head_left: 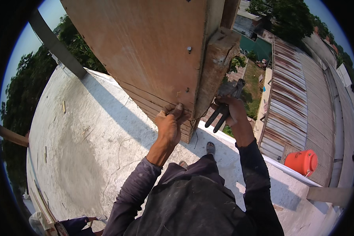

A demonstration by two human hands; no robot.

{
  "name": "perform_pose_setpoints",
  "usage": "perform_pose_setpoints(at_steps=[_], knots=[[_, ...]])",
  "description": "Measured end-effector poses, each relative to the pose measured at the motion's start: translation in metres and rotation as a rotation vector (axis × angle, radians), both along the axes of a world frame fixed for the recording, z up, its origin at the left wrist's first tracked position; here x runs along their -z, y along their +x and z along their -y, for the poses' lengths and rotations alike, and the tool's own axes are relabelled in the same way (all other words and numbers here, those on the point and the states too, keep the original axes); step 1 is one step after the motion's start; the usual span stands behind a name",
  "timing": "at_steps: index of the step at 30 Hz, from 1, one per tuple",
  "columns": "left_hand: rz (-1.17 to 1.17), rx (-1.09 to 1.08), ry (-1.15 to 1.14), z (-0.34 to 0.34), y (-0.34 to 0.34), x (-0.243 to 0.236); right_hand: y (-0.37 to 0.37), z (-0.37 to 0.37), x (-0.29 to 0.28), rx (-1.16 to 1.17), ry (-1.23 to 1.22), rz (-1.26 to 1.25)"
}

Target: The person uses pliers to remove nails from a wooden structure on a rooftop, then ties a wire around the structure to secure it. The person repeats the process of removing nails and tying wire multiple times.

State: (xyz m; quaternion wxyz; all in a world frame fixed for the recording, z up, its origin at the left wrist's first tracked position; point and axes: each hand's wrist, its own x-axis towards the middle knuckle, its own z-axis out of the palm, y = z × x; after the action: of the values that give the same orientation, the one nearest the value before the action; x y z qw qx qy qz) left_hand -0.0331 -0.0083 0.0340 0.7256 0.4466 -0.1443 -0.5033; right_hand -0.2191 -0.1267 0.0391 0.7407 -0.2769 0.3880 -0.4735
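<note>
In front of me stands a tall column boxed in brown boards (157, 47), with a thick wooden batten (214, 67) along its right edge. Thin dark wire runs across the lower part of the boards. My left hand (170, 122) is closed against the lower board face, thumb and fingers pinched together near the wire; what lies between them is too small to make out. On the batten's right side, my right hand (236, 112) grips pliers with black handles (215, 118), their dark head (239, 87) pointing up and away. A nail or bolt (189, 50) sticks out of the board.
A red-orange water cooler (301, 162) stands at right by the low white roof edge, beyond which lie corrugated roofs (283, 106) and a yard below. Another person's sleeve (72, 225) shows at lower left. Wood scraps (63, 107) lie on the pale floor.
</note>
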Motion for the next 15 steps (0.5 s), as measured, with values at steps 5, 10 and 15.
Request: perform_pose_setpoints(at_steps=[5,10,15], knots=[[0.04,-0.027,-0.056,0.001,0.001,-0.001,0.002,-0.002,-0.011,-0.071,-0.028,-0.118],[0.06,-0.01,-0.01,-0.003,-0.002,-0.002,0.003,-0.007,-0.012,-0.104,-0.001,-0.036],[0.043,-0.014,0.022,-0.001,-0.008,-0.01,0.006,-0.014,-0.005,-0.008,-0.003,0.036]])
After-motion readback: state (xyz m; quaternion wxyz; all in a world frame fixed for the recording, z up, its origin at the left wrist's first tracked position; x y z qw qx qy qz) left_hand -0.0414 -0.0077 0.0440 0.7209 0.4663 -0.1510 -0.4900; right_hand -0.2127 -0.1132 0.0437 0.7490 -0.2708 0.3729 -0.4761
